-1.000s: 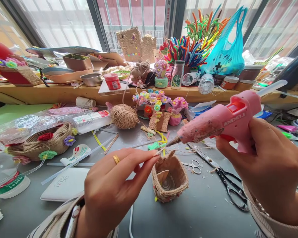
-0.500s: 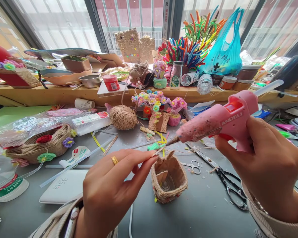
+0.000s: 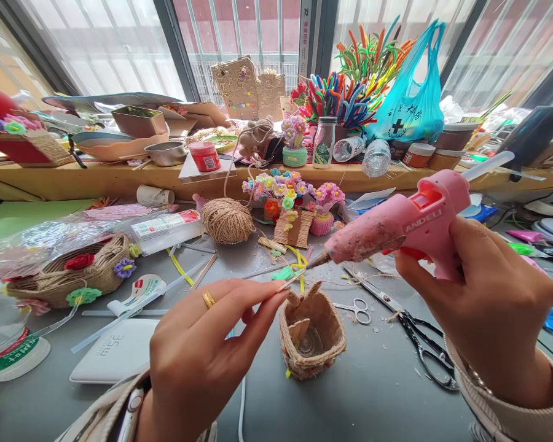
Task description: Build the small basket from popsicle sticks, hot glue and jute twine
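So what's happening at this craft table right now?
A person's right hand holds a pink hot glue gun, its nozzle aimed at a thin stick pinched in the left hand. Just below sits a small twine-wrapped basket on the grey table. Scissors, a ball of twine and little flower pots lie around.

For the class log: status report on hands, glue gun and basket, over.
Right hand grips glue gun. Left hand pinches thin stick at nozzle. Twine basket below, scissors beside.
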`<act>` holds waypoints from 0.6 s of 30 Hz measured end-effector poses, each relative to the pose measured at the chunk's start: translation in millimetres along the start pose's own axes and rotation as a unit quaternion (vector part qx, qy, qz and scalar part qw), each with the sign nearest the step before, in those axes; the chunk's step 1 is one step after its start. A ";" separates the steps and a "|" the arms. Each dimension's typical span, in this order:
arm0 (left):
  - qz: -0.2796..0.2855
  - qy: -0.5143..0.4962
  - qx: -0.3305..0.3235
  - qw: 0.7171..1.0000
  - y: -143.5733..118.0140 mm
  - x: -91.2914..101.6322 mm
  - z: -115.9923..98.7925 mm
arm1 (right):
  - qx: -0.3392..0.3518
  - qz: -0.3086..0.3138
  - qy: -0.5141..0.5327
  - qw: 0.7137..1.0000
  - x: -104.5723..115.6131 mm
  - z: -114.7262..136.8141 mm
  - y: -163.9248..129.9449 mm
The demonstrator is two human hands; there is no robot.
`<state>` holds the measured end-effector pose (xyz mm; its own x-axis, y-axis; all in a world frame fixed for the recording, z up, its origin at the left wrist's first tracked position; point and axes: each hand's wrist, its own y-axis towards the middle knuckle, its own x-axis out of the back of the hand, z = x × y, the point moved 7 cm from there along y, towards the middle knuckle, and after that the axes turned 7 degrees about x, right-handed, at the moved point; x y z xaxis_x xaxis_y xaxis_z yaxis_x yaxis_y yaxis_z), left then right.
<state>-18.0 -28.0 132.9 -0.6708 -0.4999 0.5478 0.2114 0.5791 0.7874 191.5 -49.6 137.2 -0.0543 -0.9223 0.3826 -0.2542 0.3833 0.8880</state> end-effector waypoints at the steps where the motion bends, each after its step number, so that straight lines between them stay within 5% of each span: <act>1: 0.001 0.001 0.000 1.000 0.5 -0.4 0.3 | 0.001 0.000 0.000 1.000 -0.1 0.0 0.0; 18: -0.011 0.009 -0.009 1.000 -0.7 1.4 -3.3 | 0.014 -0.016 -0.006 1.000 -0.7 -2.1 0.1</act>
<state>-16.8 -31.3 134.1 -0.6625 -0.5242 0.5351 0.2092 0.5565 0.8041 193.5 -48.9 137.6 -0.0571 -0.9347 0.3509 -0.2834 0.3522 0.8920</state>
